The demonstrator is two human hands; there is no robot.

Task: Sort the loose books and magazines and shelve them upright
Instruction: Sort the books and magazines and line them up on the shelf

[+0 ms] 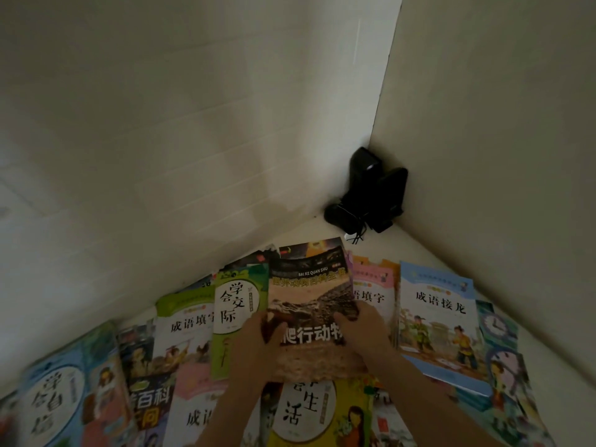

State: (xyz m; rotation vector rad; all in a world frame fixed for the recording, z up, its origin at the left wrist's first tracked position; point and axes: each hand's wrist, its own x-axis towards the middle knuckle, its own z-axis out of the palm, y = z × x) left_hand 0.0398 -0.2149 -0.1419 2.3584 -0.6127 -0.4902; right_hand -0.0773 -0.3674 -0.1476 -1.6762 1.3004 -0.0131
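Both the left hand point(254, 343) and right hand point(362, 330) grip a brown reptile-cover book point(311, 304) above colourful books strewn over a white surface point(429, 253) in a white-walled corner.

A brown reptile book point(311, 304), its cover showing scaly hide and white Chinese title characters, tilts face-up above a spread of children's books lying flat and overlapping on a white surface. Just left of it lies a green-covered book point(237, 308) with a white oval title panel; to the right, apart from the rest, a blue-covered idiom book point(438, 321) pictures two cartoon figures. A yellow-covered book point(319, 411) lies beneath the reptile book's lower edge.
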